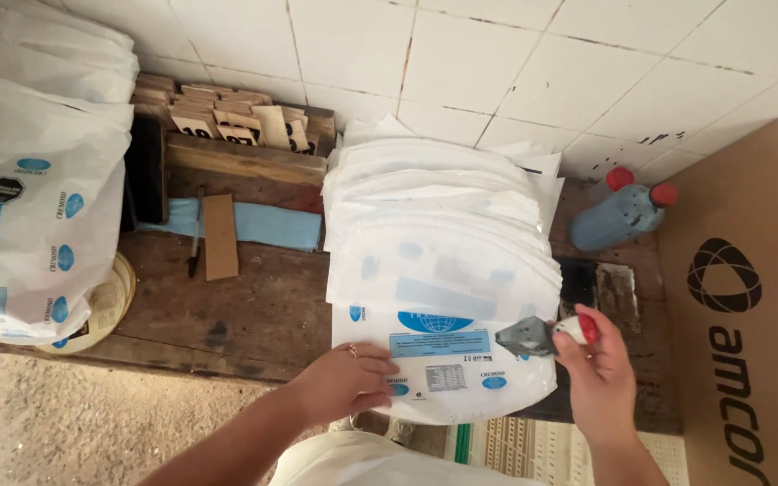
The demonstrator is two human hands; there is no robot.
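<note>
We press our left hand (346, 382) flat on the lower left corner of the top bag (447, 360), a white plastic bag with blue printing that heads a long overlapping stack of bags (438, 225). The fingers lie spread and open on the plastic, pinning it down without closing around anything. A ring shows on one finger.

Our right hand (598, 373) sits at about 3 o'clock from the left one, at the right edge of the same top bag. Its grip is closed around a small hand stamp (547, 335) with a red and white handle and a grey head; the grey head points toward 9 o'clock and lies over the bag's right side, though we cannot tell if it touches the plastic.

The stack runs from our hands toward 12 o'clock across a worn wooden desk (245, 315), up to the white tiled wall. At 10 o'clock from the stack a wooden box (227, 126) holds small wooden tags, with a pen (196, 232) and a cardboard strip (220, 236) below it. At 9 o'clock a bundle of printed bags (29, 180) bulks large. At 2 o'clock lies a blue bottle (619, 216) with red caps, and a cardboard carton (749, 306) fills 3 o'clock.
</note>
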